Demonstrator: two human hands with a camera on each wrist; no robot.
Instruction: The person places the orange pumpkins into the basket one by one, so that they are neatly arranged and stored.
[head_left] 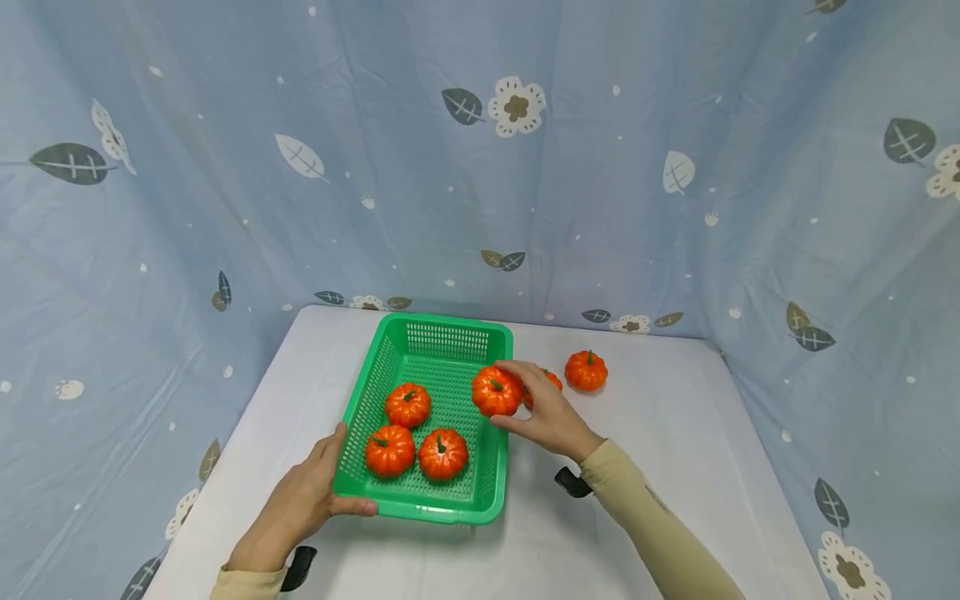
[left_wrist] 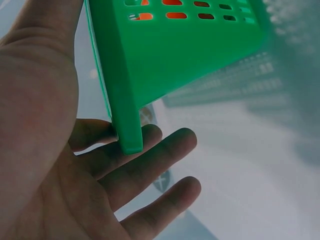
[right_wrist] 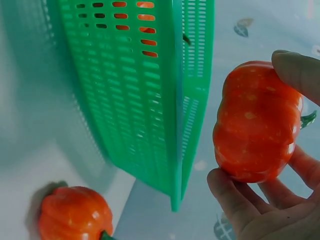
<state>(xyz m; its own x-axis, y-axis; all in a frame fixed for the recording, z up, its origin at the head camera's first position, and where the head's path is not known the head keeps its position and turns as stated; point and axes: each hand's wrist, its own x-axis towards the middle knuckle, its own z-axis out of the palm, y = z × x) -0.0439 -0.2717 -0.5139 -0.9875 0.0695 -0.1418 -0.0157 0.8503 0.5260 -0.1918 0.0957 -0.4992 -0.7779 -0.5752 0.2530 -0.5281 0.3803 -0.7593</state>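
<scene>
A green perforated basket (head_left: 420, 507) stands on the white table and holds three small orange pumpkins (head_left: 407, 404), (head_left: 389, 450), (head_left: 442, 453). My right hand (head_left: 499, 393) pinches a fourth pumpkin (head_left: 493, 393) between thumb and fingers, just above the basket's right rim. The right wrist view shows that pumpkin (right_wrist: 255, 125) beside the basket wall (right_wrist: 175, 100). My left hand (head_left: 315, 492) cups the basket's front left corner with thumb and fingers nearly straight. In the left wrist view the corner (left_wrist: 127, 130) sits against the palm of that hand (left_wrist: 100, 175).
Two more pumpkins lie on the table right of the basket: one (head_left: 586, 371) in the open, another (head_left: 553, 381) partly hidden behind my right hand. The right wrist view shows one pumpkin (right_wrist: 75, 215) on the table. A blue leaf-print curtain (head_left: 675, 208) surrounds the table.
</scene>
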